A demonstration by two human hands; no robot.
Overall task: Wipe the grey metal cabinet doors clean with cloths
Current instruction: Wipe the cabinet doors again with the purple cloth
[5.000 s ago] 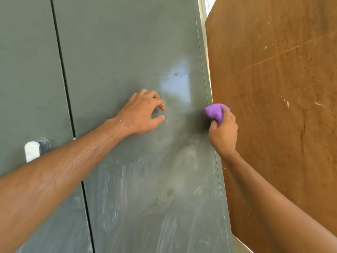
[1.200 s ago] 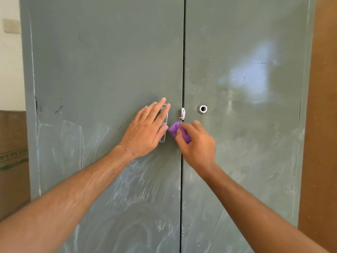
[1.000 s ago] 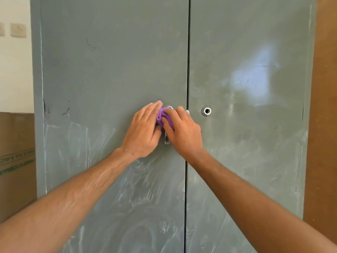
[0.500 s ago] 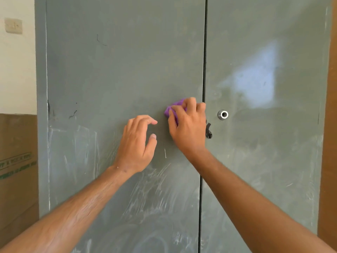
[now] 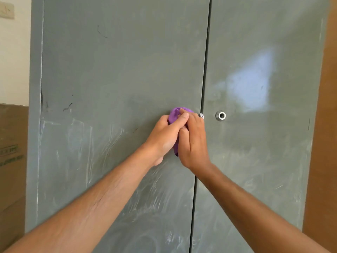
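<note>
As we look down from the head camera, both of our hands meet on the left cabinet door (image 5: 116, 73), just left of the dark seam that divides it from the right cabinet door (image 5: 264, 52). Our left hand (image 5: 165, 137) curls round the purple cloth (image 5: 174, 115), its fingertips crossing over the bunched top. Our right hand (image 5: 193, 141) also grasps the cloth, thumb and fingers closed on its right side, and a strip of purple shows low between the two palms. We cannot tell which hand bears the load, so the step reads either as a two-handed rub or as a pass from hand to hand. A round keyhole (image 5: 221, 115) sits on the right door, near the right hand but apart from it, and a small bright metal piece (image 5: 201, 116) peeps out at the seam beside the knuckles. Pale swirled streaks cover the lower halves of both doors, while the upper halves look plainer apart from a few dark scratches. At far left stand a cardboard box (image 5: 12, 161) and a cream wall (image 5: 14, 61); a brown board (image 5: 326, 125) flanks the right.

To do this step well, we judge that the cloth should be opened flatter and pressed evenly, stroking in overlapping passes through the streaks and working carefully around the hardware at the seam.
</note>
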